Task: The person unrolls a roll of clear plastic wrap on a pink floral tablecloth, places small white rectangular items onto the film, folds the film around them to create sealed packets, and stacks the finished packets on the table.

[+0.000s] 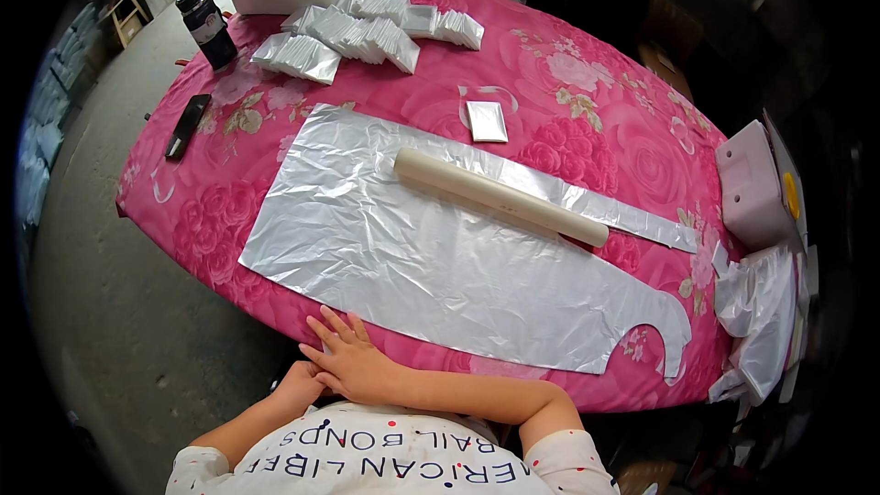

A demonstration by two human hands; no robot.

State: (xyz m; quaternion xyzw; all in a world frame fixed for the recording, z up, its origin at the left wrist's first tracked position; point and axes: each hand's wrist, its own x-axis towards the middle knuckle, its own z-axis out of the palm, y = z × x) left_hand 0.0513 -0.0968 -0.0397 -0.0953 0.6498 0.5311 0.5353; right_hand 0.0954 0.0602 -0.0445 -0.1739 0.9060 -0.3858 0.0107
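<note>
The silver sheet (367, 229) lies flat on the table just past the person's fingers, spreading away and off to the right. The right hand (359, 370) reaches across the body to the near table edge, back up and fingers fanned out, with nothing seen in its grasp. Its fingertips come right up to the sheet's near border — whether they touch it, I cannot tell. The left hand (295, 389) is tucked against the right one near the wrist, its fingers partly hidden, so I cannot tell whether it is clasping anything.

The sheet is thin, shiny and creased all over, with the densest wrinkles toward its left end. That end is broad and cut nearly straight; the right end narrows into a curved hook around a rounded cutout, where the pink flowered tablecloth (632, 165) shows through. Along the far side a long, narrow strip runs out to the right — smooth in places, crinkled in others.

A pale tube (500, 197) rests slantwise on top of the sheet. Beyond it sits one small silver packet (487, 121), well apart from the heap of folded packets (367, 32) at the far edge.
</note>
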